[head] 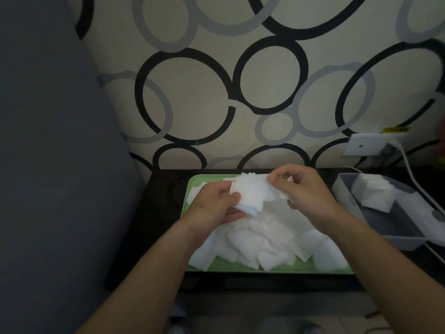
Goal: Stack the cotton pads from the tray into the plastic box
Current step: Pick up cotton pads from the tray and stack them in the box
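A green tray (240, 266) on the dark table holds a loose heap of white square cotton pads (262, 242). Above the tray my left hand (214, 203) grips a small stack of pads (252, 194) from its left side. My right hand (303, 191) pinches the stack's upper right edge with thumb and fingers. To the right stands the clear plastic box (375, 225), with a pile of pads (373, 192) lying in its far end.
The dark table (159, 213) ends at a wall with ring-patterned wallpaper. A grey cushion (48, 165) fills the left side. A wall socket (368, 144) with a white cable (414, 179) sits behind the box.
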Available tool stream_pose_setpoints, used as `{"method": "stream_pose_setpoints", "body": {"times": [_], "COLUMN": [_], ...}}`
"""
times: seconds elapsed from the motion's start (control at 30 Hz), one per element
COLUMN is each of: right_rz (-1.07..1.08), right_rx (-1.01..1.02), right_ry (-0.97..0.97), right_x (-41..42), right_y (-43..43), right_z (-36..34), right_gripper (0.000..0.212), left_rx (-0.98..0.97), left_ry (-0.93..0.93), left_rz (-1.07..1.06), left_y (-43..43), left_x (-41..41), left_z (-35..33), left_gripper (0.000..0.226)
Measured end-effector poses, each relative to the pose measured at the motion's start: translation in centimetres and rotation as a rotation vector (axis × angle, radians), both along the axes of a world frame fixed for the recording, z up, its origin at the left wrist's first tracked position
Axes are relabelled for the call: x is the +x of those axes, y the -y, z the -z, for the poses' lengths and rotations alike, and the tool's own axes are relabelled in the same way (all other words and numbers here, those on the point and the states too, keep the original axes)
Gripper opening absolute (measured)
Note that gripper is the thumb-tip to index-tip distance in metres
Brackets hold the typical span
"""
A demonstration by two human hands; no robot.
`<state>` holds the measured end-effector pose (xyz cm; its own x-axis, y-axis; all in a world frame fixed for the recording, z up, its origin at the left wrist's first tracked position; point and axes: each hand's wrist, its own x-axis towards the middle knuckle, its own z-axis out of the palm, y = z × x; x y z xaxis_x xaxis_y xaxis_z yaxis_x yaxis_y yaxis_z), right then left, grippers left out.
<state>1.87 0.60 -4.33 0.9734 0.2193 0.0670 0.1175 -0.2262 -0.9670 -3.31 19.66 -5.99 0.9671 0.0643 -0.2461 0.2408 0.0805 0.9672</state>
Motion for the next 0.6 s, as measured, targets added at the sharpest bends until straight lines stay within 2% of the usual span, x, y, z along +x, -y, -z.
{"method": "stream_pose_setpoints", "body": {"times": [0.13, 0.27, 0.33, 0.43, 0.6], "right_rz": [0.085, -0.144, -0.231, -0.250, -0.222], "right_rx": [0.134, 0.504, 0.511, 0.451, 0.459], "right_ry": [-0.082, -0.345, -0.419, -0.460, -0.469], "right_x": [0.2, -0.6, -1.0, -1.3, -1.3], "right_y": [0.6, 0.5, 0.1, -0.3, -0.6], "right_z": [-0.6, -1.8, -1.9, -1.6, -1.6], "right_gripper": [0.010, 0.019, 0.015, 0.006, 0.016], "left_rx": [-0.019, -0.051, -0.070, -0.088, -0.114], "left_ry": [0.002, -0.001, 0.008, 0.033, 0.056], "left_rz": [-0.021, -0.036, -0.026, 0.001, 0.014], "left_y": [-0.2, 0.1, 0.4, 0.7, 1.0], "left_x": [0.0, 0.0, 0.1, 0.0, 0.0], "left_z": [0.2, 0.2, 0.1, 0.0, 0.0], "left_gripper": [0.025, 0.023, 0.024, 0.025, 0.031]}}
